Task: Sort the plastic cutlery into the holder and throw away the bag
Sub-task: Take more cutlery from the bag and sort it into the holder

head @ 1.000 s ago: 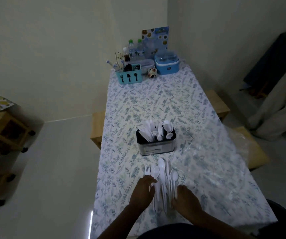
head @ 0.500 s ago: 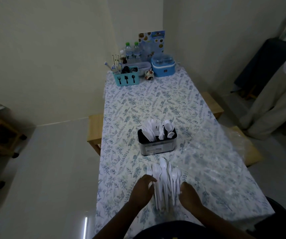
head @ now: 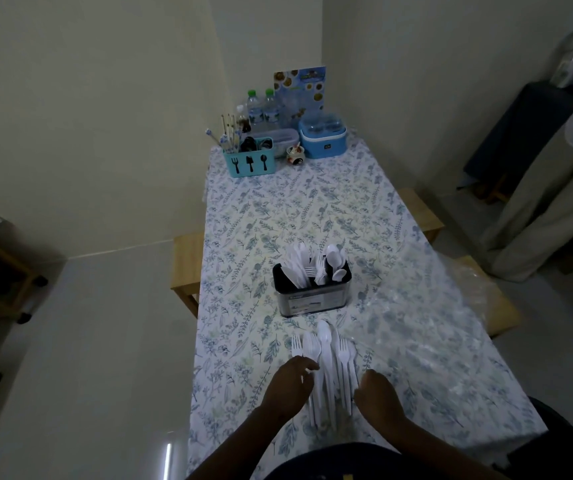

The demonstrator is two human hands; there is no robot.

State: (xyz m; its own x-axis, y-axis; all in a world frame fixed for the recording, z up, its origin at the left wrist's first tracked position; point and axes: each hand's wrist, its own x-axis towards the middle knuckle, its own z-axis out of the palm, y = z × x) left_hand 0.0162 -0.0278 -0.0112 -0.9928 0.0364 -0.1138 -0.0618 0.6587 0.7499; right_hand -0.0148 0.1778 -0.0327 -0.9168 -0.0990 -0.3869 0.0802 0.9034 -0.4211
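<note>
Near the holder [head: 312, 289], on its near side: loose cutlery pile [head: 330, 372], flanked by our left hand [head: 290, 382] and right hand [head: 378, 393], fingers curled, nothing gripped. Sorting underway; next, pick one piece. Bag [head: 451, 306] right of holder.

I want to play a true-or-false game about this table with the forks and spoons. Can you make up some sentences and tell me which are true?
1. The dark holder already has white cutlery standing in it. True.
2. The loose cutlery pile lies between the left hand and the right hand. True.
3. The blue cutlery caddy stands right next to the hands. False: it is at the far end of the table, by the water bottles.
4. The clear plastic bag lies on the right side of the table. True.
5. The tablecloth is plain red. False: it is pale with a blue-green leaf pattern.
</note>
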